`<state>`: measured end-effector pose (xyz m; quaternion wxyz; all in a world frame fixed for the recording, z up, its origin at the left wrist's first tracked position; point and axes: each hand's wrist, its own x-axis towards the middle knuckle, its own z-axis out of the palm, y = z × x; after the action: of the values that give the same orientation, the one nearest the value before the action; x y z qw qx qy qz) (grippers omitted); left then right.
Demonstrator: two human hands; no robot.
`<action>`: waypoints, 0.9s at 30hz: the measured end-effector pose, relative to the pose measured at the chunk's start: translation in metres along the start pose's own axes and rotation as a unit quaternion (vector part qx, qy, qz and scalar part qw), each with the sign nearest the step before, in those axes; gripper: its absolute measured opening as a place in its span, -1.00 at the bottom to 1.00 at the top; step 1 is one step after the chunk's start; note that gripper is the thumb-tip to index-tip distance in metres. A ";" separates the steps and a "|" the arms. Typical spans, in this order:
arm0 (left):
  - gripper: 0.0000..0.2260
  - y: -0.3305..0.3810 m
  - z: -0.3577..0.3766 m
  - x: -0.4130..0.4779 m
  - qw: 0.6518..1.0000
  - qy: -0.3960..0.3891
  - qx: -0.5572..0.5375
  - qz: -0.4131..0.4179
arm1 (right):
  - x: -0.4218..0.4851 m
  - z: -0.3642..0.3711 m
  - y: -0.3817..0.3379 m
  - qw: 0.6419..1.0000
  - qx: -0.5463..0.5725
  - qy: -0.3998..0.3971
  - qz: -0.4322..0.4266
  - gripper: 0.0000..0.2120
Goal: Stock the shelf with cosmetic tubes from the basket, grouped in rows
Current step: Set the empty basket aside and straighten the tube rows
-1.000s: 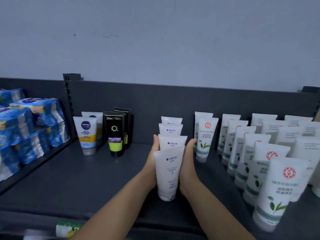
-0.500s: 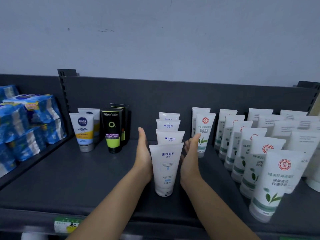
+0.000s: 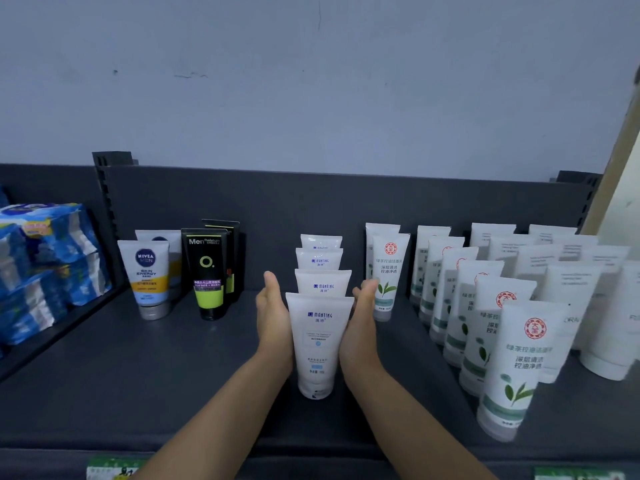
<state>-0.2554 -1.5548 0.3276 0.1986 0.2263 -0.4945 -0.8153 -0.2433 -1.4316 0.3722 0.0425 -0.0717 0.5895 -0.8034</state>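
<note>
A row of several white Manting tubes stands cap-down on the dark shelf, running front to back. The front tube is flanked by both hands. My left hand lies flat against its left side with straight fingers. My right hand presses its right side the same way, fingertips reaching the second tube. Neither hand curls around a tube. The basket is out of view.
White green-tea tubes fill several rows on the right, one row close beside my right hand. A Nivea tube and a black-green tube stand at the left back. Blue packs sit on the left shelf section.
The hands gripped the row's sides a second ago, opened slightly apart, and now lie flat against the front tube again. The view has lifted a little.
</note>
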 end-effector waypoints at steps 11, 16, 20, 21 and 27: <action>-0.22 0.058 0.012 -0.098 0.928 0.051 0.241 0.280 | -0.036 -0.026 -0.040 0.991 -0.035 0.049 -0.123 -0.52; -0.42 0.067 0.022 -0.134 0.861 0.054 0.281 0.421 | -0.063 -0.049 -0.064 0.963 -0.158 -0.011 -0.216 -0.77; -0.57 0.041 0.032 -0.160 0.709 -0.032 0.408 0.574 | -0.087 -0.062 -0.104 0.938 -0.161 0.006 -0.306 -0.83; -0.57 0.031 0.037 -0.165 0.683 -0.067 0.433 0.584 | -0.090 -0.066 -0.115 0.926 -0.169 0.018 -0.336 -0.84; -0.36 -0.011 0.082 -0.196 0.753 -0.254 0.483 0.369 | -0.084 -0.108 -0.155 0.805 -0.390 0.201 -0.400 -0.75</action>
<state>-0.1423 -1.3842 0.3846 0.2156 -0.1232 -0.8996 -0.3592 -0.1755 -1.2700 0.4825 -0.4336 -0.1482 0.7675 -0.4484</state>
